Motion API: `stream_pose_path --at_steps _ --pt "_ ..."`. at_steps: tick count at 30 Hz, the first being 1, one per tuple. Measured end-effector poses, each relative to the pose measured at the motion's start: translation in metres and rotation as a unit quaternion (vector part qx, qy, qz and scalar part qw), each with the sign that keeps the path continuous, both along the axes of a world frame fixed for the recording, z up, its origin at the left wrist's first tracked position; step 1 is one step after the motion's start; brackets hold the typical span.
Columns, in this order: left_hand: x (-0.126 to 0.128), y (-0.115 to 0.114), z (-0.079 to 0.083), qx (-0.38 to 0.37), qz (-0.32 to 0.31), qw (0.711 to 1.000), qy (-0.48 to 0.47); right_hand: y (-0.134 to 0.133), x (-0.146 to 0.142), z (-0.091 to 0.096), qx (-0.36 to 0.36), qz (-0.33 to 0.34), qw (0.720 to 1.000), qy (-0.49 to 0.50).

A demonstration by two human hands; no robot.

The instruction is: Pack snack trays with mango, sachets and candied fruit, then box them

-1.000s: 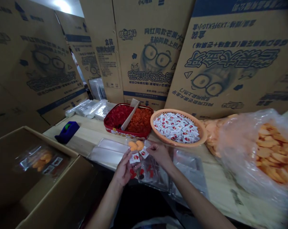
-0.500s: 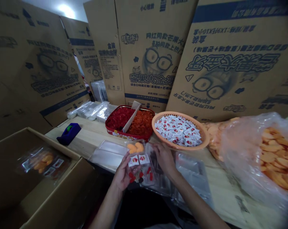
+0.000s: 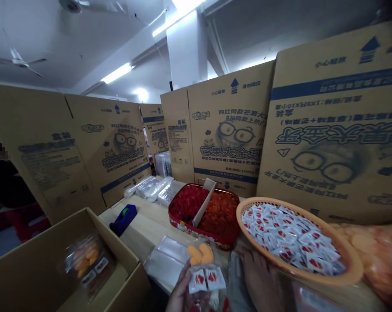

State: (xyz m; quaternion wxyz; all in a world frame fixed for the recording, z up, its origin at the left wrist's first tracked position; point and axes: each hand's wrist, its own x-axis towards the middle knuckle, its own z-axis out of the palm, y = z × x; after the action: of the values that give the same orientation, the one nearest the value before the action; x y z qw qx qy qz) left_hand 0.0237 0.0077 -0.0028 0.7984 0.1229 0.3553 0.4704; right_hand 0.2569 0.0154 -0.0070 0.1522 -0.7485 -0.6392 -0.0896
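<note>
Left hand (image 3: 180, 291) grips clear tray (image 3: 217, 260) by left edge, long axis outward. Right hand (image 3: 260, 277) just right, grip: can't tell.

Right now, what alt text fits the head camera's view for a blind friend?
A person's left fingers hold a clear tray with orange pieces and two white sachets; the blurred right fingers are beside it. On the wooden table beyond are a divided red tub and a basket of similar sachets, with an open cardboard box at left.
</note>
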Motion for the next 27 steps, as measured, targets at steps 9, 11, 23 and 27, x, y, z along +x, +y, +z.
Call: stream_pose_path --at_steps 9,11,23,27 --pt "-0.022 -0.011 0.014 -0.031 0.032 0.999 -0.023 -0.001 -0.002 0.013 0.09 0.035 0.99 0.103" --pt "-0.025 -0.009 0.01 -0.038 0.035 0.998 -0.028 -0.001 0.0 0.018 0.076 0.058 0.98 0.172" --pt "0.002 -0.024 0.045 -0.022 -0.007 0.999 -0.038 0.019 -0.061 0.126 -0.073 0.16 0.954 0.243" --pt "0.014 -0.03 0.053 -0.008 -0.052 0.996 -0.076 0.037 -0.092 0.123 -0.1 0.149 0.976 0.126"
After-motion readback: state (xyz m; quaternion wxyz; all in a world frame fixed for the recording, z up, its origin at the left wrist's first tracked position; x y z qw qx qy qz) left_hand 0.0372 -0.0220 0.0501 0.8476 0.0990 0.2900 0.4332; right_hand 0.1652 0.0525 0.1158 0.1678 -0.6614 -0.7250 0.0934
